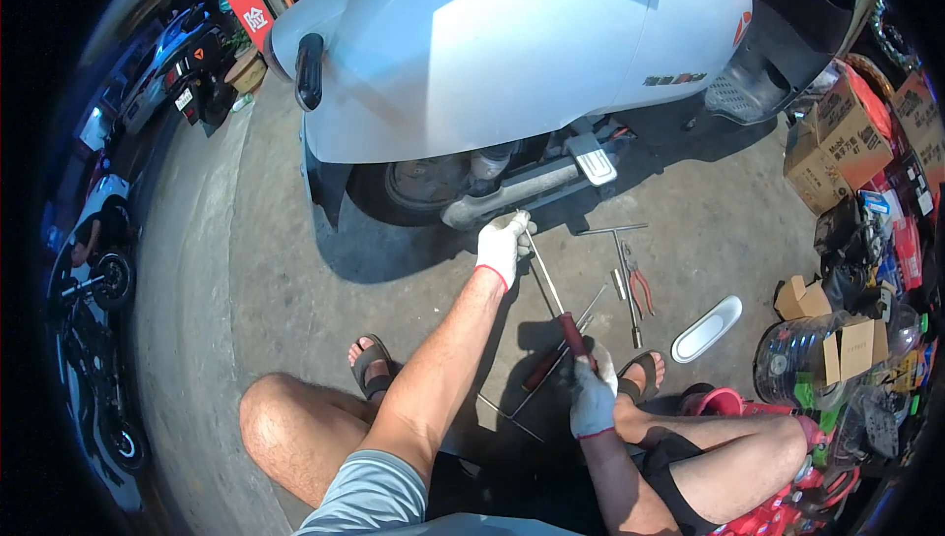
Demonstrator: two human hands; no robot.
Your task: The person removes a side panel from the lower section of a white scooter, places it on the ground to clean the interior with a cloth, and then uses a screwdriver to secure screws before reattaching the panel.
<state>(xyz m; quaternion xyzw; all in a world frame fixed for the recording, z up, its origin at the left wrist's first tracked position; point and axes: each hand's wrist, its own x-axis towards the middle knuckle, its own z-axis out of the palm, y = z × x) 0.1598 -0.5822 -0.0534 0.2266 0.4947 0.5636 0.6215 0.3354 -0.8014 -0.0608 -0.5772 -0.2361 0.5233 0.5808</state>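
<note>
My right hand (pixel 594 398), in a white work glove, is closed around the dark red handle of a long screwdriver (pixel 548 275). Its thin shaft slants up and left to the fingers of my left hand (pixel 503 244). That hand, in a white glove with a red cuff, is closed in a pinch at the shaft's tip; what else it may hold is too small to make out. Just beyond it is the end of a grey metal arm (pixel 512 193) under a pale silver scooter (pixel 512 44). The scooter's rear wheel (pixel 418 187) is partly covered by the bodywork.
On the concrete lie a second screwdriver (pixel 539 371), a T-handle wrench (pixel 625 270), red-handled pliers (pixel 641 290) and an oval white cover (pixel 706 329). Cardboard boxes (pixel 837 147) and a large clear plastic bottle (pixel 792 359) crowd the right side. Parked motorbikes (pixel 98 280) stand far left.
</note>
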